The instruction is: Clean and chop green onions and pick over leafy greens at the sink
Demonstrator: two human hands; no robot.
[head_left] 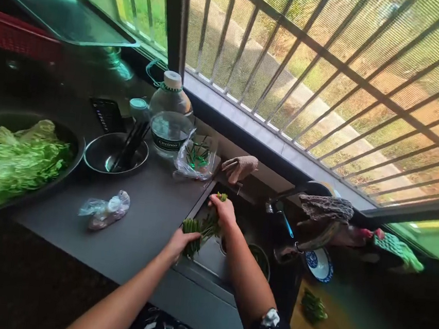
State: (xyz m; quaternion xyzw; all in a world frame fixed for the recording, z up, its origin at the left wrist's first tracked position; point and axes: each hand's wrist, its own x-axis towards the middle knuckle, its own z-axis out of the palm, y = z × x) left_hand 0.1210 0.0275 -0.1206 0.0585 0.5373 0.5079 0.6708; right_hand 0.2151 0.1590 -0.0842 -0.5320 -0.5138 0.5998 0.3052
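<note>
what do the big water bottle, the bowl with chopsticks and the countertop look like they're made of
Water bottle: clear plastic, glossy, see-through with a printed label. Bowl: likely stainless steel, its rim and inside shine with reflections. Countertop: dark, smooth and matte; stone or laminate, hard to tell.

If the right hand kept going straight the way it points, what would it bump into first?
Probably the brownish cloth draped at the sink's far edge. The right hand, holding green stalks with the left hand, points up toward the window; depth is hard to judge, so this is a guess.
</note>
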